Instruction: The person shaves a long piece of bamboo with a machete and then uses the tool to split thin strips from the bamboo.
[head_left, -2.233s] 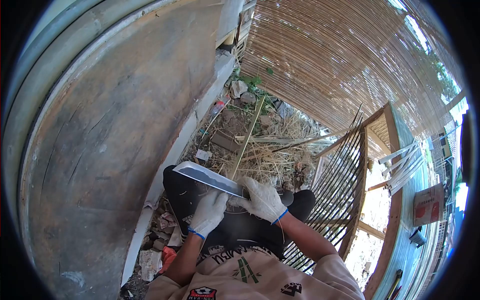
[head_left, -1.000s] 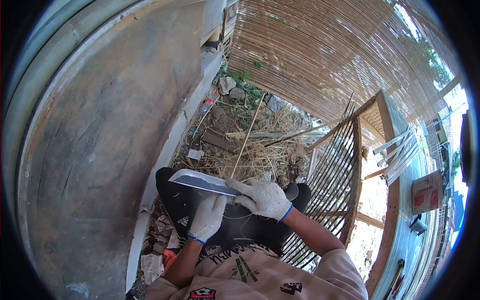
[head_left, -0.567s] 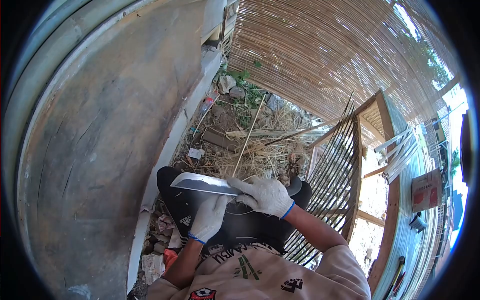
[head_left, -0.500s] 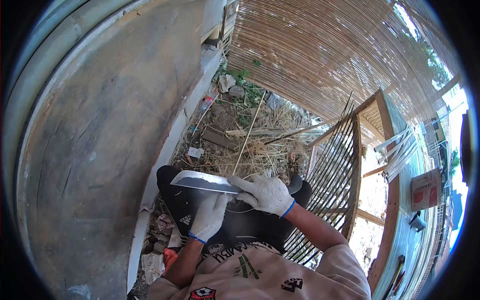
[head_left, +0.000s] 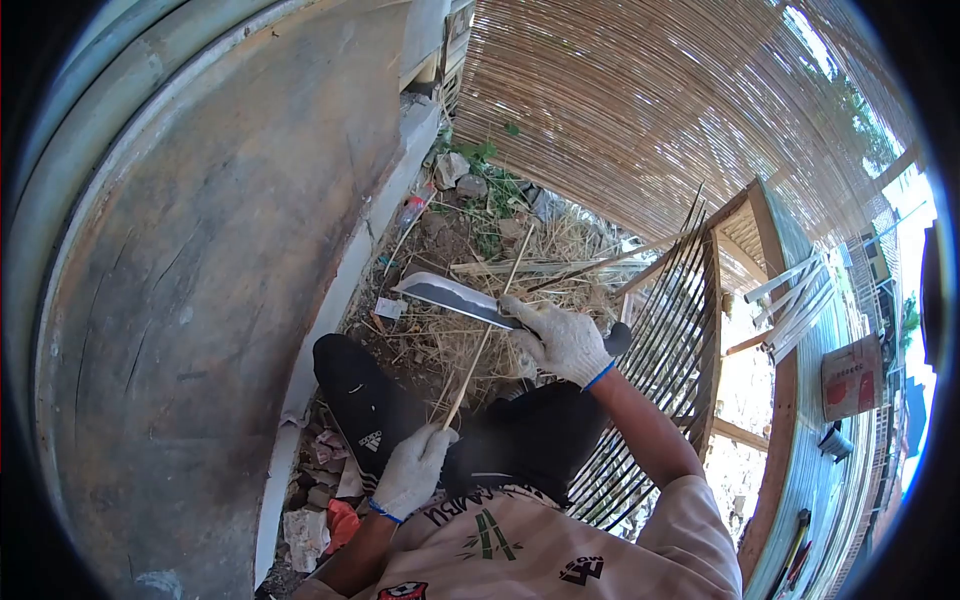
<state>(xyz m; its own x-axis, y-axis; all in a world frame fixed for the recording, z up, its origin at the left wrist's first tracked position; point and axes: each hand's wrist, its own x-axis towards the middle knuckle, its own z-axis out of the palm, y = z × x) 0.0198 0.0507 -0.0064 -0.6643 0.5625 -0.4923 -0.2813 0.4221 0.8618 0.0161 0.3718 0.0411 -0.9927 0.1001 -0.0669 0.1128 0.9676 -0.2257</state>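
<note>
A machete (head_left: pixel 455 298) with a broad, dark-and-bright blade is gripped in my gloved right hand (head_left: pixel 562 340), its dark handle end showing past the wrist side. The blade points left and lies across a thin bamboo strip (head_left: pixel 481 350). My gloved left hand (head_left: pixel 413 468) is closed on the near end of that strip, low by my lap. From there the strip slants up and away over the shavings, crossing the blade close to my right hand's fingers.
Straw-like shavings (head_left: pixel 470 355) litter the ground ahead. A wooden rack of thin slats (head_left: pixel 665 340) stands right, below a bamboo screen (head_left: pixel 640 110). On the left leans a large worn board (head_left: pixel 220 260). A red-marked box (head_left: pixel 852 378) sits far right.
My right hand and the machete have moved forward along the strip, away from my lap. My left hand has drawn back a little toward my body, showing more of the strip between the hands.
</note>
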